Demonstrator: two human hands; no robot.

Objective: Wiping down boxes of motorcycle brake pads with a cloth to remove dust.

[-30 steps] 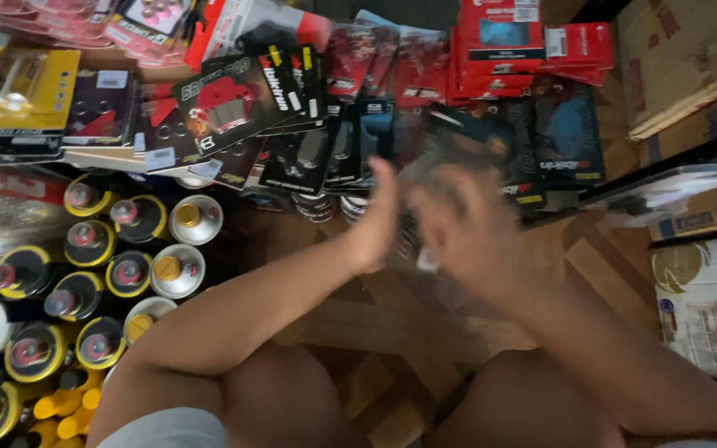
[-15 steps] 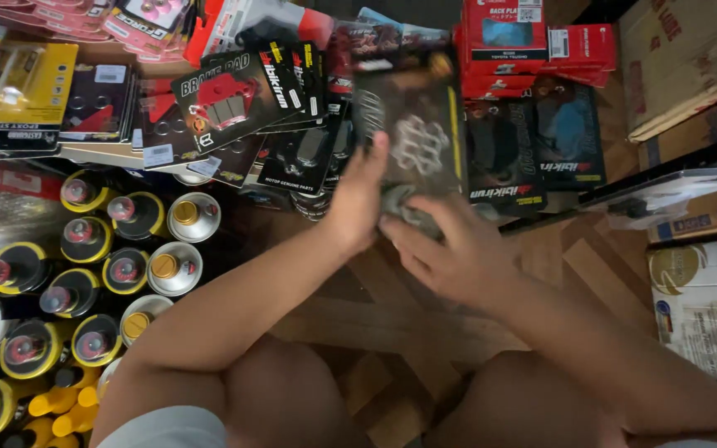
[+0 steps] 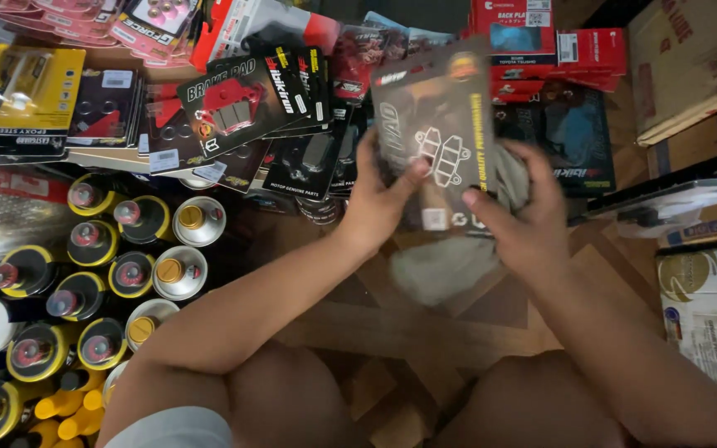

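I hold a flat dark blister pack [image 3: 437, 124] with a pale outline drawing of two parts on it, raised in front of me. My left hand [image 3: 379, 203] grips its lower left edge, thumb on the front. My right hand [image 3: 520, 216] holds the lower right side together with a grey cloth [image 3: 450, 265] that hangs down beneath the pack. Behind the pack lie many similar black and red carded packs [image 3: 234, 108] spread over the floor.
Several yellow-capped spray cans [image 3: 93, 265] stand in rows at the left. Red boxes [image 3: 574, 50] are stacked at the top right, cardboard cartons [image 3: 690, 58] at the far right. A yellow carded pack [image 3: 22, 79] lies top left. My knees are at the bottom over wooden flooring [image 3: 425, 332].
Both hands were blurred, rubbing together with the cloth a second ago. Since then the dark pack has come up in front of me and now sits higher, held steady in both hands.
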